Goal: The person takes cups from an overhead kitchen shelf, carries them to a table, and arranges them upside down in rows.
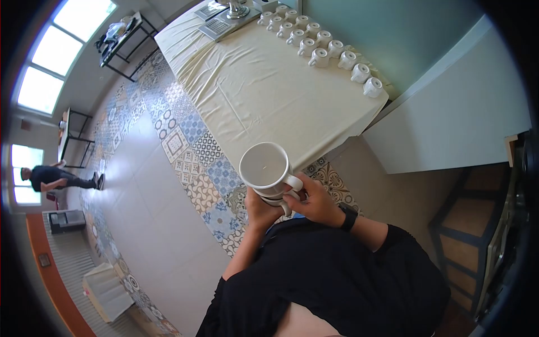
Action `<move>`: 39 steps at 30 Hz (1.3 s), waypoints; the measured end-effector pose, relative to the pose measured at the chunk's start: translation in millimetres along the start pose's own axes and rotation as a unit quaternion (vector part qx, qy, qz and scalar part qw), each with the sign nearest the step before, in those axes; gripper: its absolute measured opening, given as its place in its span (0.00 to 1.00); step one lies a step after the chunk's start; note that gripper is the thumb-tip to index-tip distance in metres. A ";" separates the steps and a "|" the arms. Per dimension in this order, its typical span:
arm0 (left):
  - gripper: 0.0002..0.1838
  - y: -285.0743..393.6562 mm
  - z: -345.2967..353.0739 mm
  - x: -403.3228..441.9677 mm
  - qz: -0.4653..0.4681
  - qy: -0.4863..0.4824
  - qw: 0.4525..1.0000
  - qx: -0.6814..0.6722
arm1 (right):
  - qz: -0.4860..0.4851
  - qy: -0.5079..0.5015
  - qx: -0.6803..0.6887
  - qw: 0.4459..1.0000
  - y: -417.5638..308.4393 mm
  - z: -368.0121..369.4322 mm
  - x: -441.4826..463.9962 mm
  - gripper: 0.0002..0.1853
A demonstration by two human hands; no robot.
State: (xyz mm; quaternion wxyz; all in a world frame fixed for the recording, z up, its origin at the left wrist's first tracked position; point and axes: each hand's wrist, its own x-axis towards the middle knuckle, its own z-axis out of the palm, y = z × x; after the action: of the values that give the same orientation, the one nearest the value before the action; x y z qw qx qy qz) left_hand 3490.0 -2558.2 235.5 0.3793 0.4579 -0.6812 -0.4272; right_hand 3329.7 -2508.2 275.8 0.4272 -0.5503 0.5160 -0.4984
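A white cup with its mouth facing up is stacked on another white cup, in front of my body at the table's near edge. My left hand is closed around the lower part of the stack, its fingers partly hidden by the cups. On the handle side, my right hand pinches at the handles and wears a dark wristband. How many cups are below the top one is hard to see. Several white cups stand upside down in rows along the table's far right side.
A cream cloth covers the table. At its far end are metal trays and a shiny metal stand. A white panel and dark-framed shelving are to the right. Another person stands far left, near side tables.
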 end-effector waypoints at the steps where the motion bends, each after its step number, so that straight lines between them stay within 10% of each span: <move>1: 0.41 -7.7 -9.0 12.6 -0.004 -0.021 1.000 -0.010 | 0.002 0.017 -0.009 1.000 3.2 10.4 8.7 0.13; 17: 0.41 -144.5 -263.3 220.1 0.074 -0.278 0.958 -0.008 | 0.074 0.300 0.070 0.949 7.2 286.5 212.5 0.09; 39: 0.42 -162.4 -197.7 428.8 0.130 -0.469 0.873 -0.039 | 0.132 0.467 0.069 0.871 42.5 244.4 363.9 0.08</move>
State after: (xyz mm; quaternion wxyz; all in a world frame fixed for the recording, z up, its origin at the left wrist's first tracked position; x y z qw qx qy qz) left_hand 3592.6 -3046.1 207.1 0.0848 0.0960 -0.8154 -0.5645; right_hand 3554.8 -2884.9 239.3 0.2349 -0.1491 0.6871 -0.6712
